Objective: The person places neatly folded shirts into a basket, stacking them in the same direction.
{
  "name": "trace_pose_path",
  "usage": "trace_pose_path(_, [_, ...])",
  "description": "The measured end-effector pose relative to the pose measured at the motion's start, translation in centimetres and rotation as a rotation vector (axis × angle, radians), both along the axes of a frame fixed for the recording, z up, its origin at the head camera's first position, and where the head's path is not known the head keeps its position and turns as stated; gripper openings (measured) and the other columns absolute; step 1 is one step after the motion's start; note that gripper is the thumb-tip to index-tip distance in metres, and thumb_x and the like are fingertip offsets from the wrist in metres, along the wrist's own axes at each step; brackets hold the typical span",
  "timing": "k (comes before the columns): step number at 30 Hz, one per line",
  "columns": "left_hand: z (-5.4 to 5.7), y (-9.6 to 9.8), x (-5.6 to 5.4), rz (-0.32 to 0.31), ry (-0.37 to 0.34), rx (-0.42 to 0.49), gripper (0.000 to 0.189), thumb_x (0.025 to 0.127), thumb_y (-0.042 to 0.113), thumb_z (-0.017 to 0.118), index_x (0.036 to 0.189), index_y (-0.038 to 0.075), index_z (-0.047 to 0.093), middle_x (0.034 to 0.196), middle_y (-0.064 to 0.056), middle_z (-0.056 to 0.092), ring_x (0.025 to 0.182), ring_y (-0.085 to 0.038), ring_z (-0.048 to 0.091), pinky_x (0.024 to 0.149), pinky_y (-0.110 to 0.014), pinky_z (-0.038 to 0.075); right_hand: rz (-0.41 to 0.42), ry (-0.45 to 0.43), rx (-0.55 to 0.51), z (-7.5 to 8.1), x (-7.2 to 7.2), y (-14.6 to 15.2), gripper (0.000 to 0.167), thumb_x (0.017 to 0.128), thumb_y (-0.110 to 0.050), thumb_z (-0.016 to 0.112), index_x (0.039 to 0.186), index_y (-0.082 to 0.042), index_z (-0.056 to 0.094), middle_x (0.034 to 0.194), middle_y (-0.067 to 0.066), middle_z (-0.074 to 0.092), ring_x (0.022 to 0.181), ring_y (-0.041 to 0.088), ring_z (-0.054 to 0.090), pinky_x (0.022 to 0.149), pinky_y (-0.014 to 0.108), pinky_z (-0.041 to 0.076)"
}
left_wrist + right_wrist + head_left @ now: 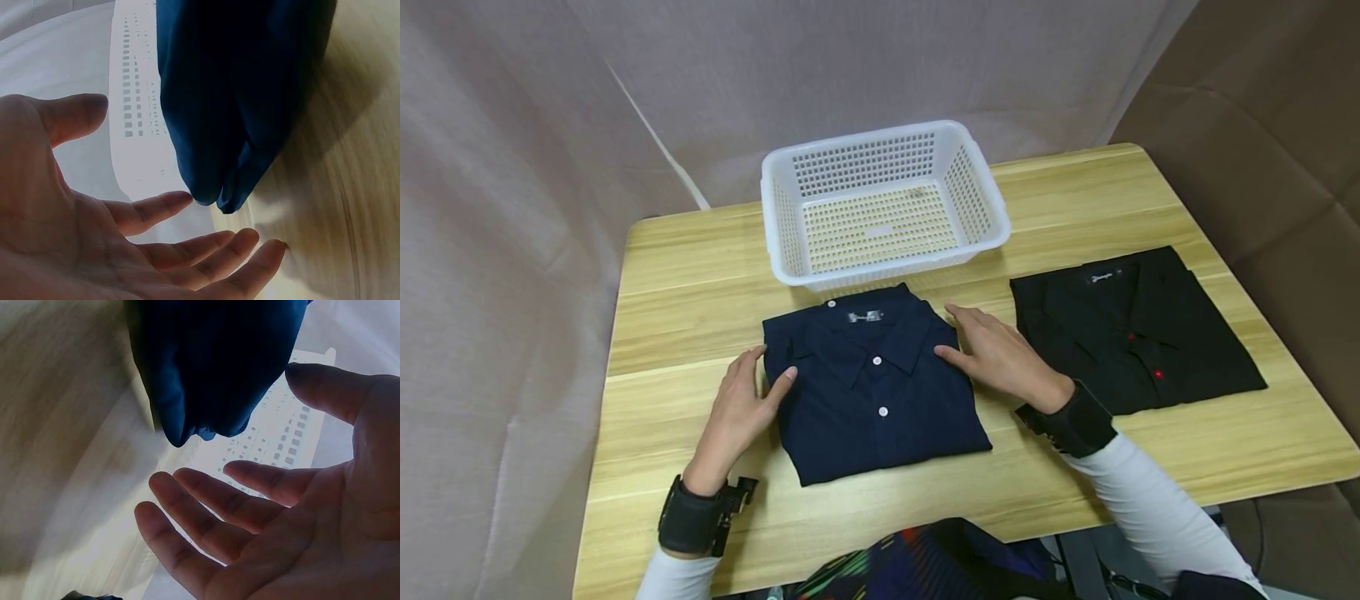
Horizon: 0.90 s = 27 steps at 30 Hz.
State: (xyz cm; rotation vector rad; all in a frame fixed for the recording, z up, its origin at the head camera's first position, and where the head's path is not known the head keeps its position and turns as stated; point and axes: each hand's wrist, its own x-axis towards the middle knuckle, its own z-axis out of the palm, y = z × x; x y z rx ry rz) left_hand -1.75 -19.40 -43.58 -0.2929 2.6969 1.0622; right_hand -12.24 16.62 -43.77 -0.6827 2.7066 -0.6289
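A folded navy shirt (842, 417) with white buttons lies on the table, its collar toward the basket. At its left edge is my left hand (741, 408), fingers spread and thumb over the cloth. My right hand (1000, 354) is at the opposite edge, thumb and index finger pointing at the shirt's upper right side. In the left wrist view, the left hand (125, 231) has relaxed, parted fingers, with the index fingertip right at the fold of the navy cloth (219, 94). The right wrist view shows the right hand (281, 531) likewise spread, its thumb tip against the cloth (219, 362).
A white perforated plastic basket (883, 271) stands behind the navy shirt, with no clothes in it. To the right lies a folded black shirt (1075, 333) with red buttons. Grey fabric (865, 67) hangs behind the wooden table (677, 292).
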Motion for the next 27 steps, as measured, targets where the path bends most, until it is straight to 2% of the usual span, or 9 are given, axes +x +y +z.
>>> trace_pose_path(4, [-0.2,0.1,0.0,-0.001,0.003,0.015,0.078,0.109,0.047,0.058,0.164,-0.002,0.030,0.167,-0.031,0.029,0.153,-0.049,0.030,0.124,-0.063,0.029,-0.004,-0.009,0.000,-0.3,-0.1,-0.1,0.074,0.106,-0.036,0.066,0.158,0.008,0.038,0.154,0.033,0.049,0.141,0.049,0.049,0.116,0.062,0.041])
trace_pose_path(11, [-0.5,0.3,-0.2,0.011,-0.021,0.102,0.077,0.110,0.044,0.056,0.165,0.000,0.026,0.164,-0.032,0.034,0.147,-0.049,0.041,0.117,-0.063,0.039,-0.027,-0.049,-0.035,-0.8,0.0,-0.3,0.073,0.106,-0.037,0.066,0.157,0.010,0.039,0.154,0.034,0.048,0.143,0.050,0.047,0.118,0.061,0.039])
trace_pose_path(20, [-0.8,0.8,-0.2,0.034,-0.001,0.135,0.078,0.110,0.039,0.058,0.167,0.000,0.022,0.168,-0.031,0.027,0.151,-0.049,0.035,0.121,-0.063,0.034,-0.057,-0.071,-0.096,-1.3,0.5,-0.6,0.074,0.107,-0.037,0.065,0.156,0.012,0.037,0.147,0.034,0.051,0.137,0.047,0.051,0.114,0.060,0.042])
trace_pose_path(23, [-1.0,1.0,-0.1,0.056,0.017,0.161,0.080,0.109,0.039,0.059,0.166,-0.001,0.021,0.168,-0.032,0.028,0.151,-0.049,0.036,0.122,-0.062,0.034,-0.083,-0.090,-0.126,-1.4,0.5,-0.7,0.075,0.107,-0.037,0.065,0.155,0.013,0.038,0.136,0.031,0.056,0.126,0.044,0.055,0.107,0.058,0.047])
trace_pose_path(27, [-1.0,1.4,0.0,0.104,0.005,0.235,0.087,0.109,0.041,0.059,0.167,-0.004,0.012,0.168,-0.033,0.027,0.153,-0.048,0.033,0.125,-0.059,0.030,-0.122,-0.124,-0.193,-1.8,0.1,-0.7,0.067,0.106,-0.035,0.066,0.149,0.013,0.046,0.106,0.019,0.059,0.102,0.033,0.055,0.089,0.046,0.047])
